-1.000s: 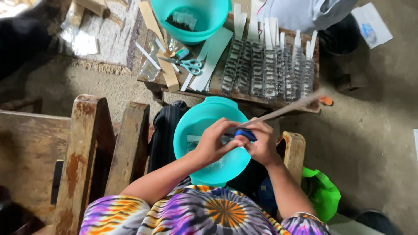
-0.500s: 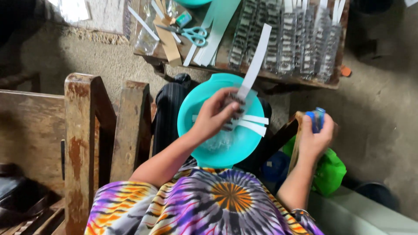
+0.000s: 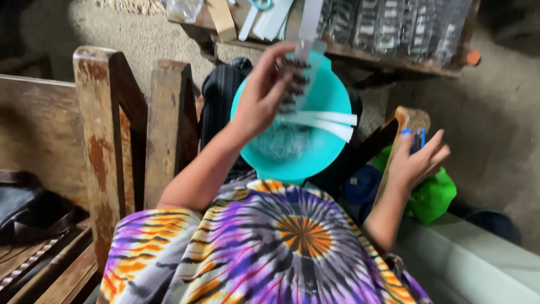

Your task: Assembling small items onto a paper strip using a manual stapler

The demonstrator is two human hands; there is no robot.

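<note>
Clear packet strip point(image 3: 301, 70) is pinched in the left hand point(image 3: 261, 95), hanging over the teal bowl point(image 3: 329, 98) on the lap. Right hand point(image 3: 416, 160) grips a small blue tool point(image 3: 417, 139) off to the side, fingers curled round it.

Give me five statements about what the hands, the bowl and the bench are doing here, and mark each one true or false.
1. The left hand holds a clear packet strip over the teal bowl. True.
2. The right hand is empty. False: it holds a small blue tool.
3. White strips lie in the bowl. True.
4. The bowl is red. False: it is teal.
5. Both hands are inside the bowl. False: the right hand is off beside it, near a green bag.
</note>
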